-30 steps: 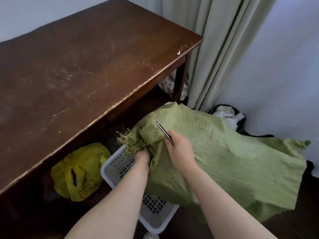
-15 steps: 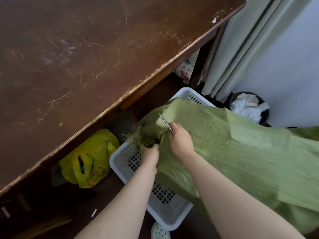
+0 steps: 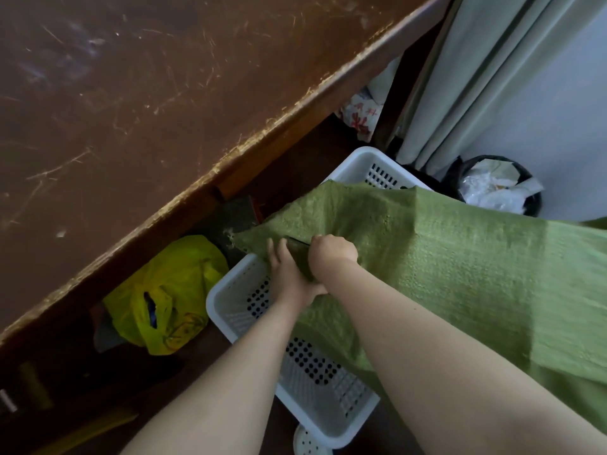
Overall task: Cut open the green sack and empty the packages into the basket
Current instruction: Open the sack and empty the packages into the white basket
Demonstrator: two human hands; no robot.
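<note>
Head view. The green sack lies draped across the white perforated basket, which stands on the floor beside the brown scratched table. The sack covers the basket's right side and most of its far end. The basket's near-left rim and far corner are exposed. The sack's frayed corner points left, over the basket's left rim.

Left hand: fingers straight and slightly spread, tips touching the sack fabric near that corner, nothing gripped.

Right hand: just right of the left hand, fingers curled into a fist on top of the sack. A thin dark blade projects left from the fist and lies against the fabric. Fingertips hidden under the hand.

No packages are visible; the sack's contents are hidden.

Surroundings: yellow plastic bag under the table, left of the basket. Pale curtain far right. Black bin with white wrappings just beyond the sack.
</note>
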